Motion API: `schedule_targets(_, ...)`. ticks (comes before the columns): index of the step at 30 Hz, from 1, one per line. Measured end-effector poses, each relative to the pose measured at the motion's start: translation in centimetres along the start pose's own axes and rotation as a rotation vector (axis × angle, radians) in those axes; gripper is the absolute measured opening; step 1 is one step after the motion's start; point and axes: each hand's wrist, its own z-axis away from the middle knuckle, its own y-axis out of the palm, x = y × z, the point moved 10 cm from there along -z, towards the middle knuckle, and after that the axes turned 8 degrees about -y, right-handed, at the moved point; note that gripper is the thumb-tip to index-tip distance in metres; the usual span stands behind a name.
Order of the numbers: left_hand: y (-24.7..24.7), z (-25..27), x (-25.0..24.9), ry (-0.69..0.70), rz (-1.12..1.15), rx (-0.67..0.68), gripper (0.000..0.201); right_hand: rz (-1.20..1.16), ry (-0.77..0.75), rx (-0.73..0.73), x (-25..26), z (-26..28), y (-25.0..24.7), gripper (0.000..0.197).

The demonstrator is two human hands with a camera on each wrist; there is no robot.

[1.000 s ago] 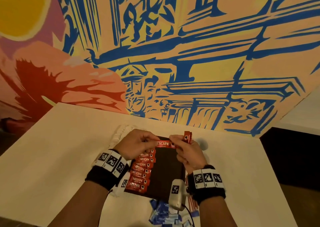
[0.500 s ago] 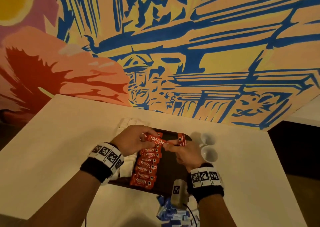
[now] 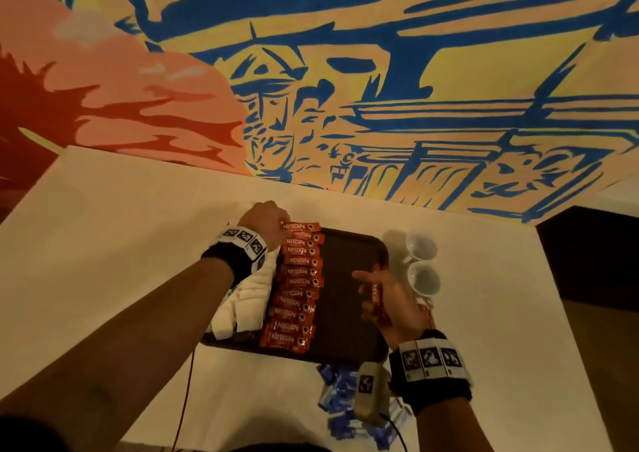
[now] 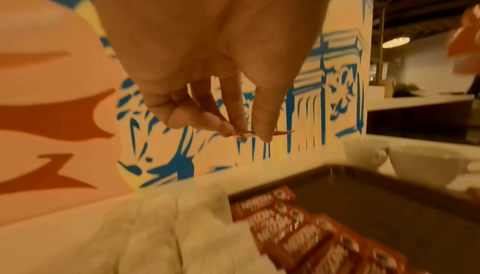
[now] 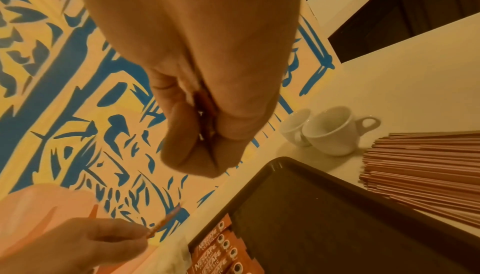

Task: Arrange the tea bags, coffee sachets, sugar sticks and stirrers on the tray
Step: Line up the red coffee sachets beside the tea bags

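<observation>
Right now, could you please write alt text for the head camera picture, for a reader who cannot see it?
The left hand holds a red coffee sachet at the far end of a sachet row on a dark tray. The right hand holds more sachets over the tray; two white cups stand beside it.

The pale bench (image 3: 103, 244) carries a dark tray (image 3: 349, 313), two white cups (image 3: 422, 261) just beside its right edge, a bundle of stirrers (image 5: 420, 165) near them, and blue sachets (image 3: 340, 399) at its near edge.
</observation>
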Motion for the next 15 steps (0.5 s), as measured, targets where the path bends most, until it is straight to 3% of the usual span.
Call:
schedule_targets(4, 5.0, -2.4, -0.2, 0.009, -0.197, 0.078, 0.035, -0.028, 0.013, 0.001, -0.7, 0.3, 0.0, 0.040)
schedule_targets(8, 7.9, -3.5, -0.7, 0.037, -0.351, 0.103, 0.030, 0.016, -0.016, -0.024, -0.7, 0.8, -0.7, 0.031)
schedule_targets(15, 8.7, -4.3, -1.2, 0.060, -0.348, 0.086, 0.030, -0.027, -0.028, 0.015, -1.1, 1.7, -1.1, 0.028)
